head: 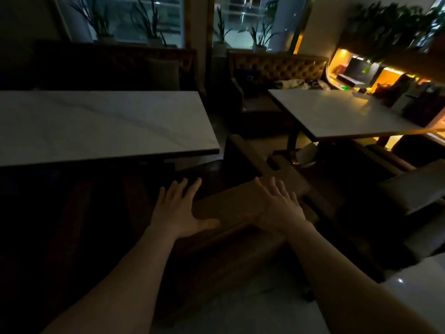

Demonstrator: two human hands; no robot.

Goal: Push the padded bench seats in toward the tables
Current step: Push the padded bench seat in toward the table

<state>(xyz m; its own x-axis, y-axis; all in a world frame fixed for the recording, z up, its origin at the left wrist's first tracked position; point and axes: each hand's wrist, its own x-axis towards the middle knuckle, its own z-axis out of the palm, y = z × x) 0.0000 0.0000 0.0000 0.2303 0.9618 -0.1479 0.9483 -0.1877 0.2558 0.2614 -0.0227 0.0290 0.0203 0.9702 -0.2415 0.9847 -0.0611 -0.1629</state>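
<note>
In the dim room a brown padded bench seat (231,203) stands in front of me, between two white marble-top tables. My left hand (179,210) lies flat with fingers spread on its left end, thumb along the near edge. My right hand (280,206) rests flat, fingers spread, on its right part. The left table (101,126) is just beyond the bench. The right table (342,114) stands further right. Neither hand grips anything.
Tufted booth sofas (277,68) back onto the windows behind both tables. Another dark padded seat (414,186) stands by the right table. A lit counter with clutter (375,78) is at the far right. Pale tiled floor (240,304) lies below me.
</note>
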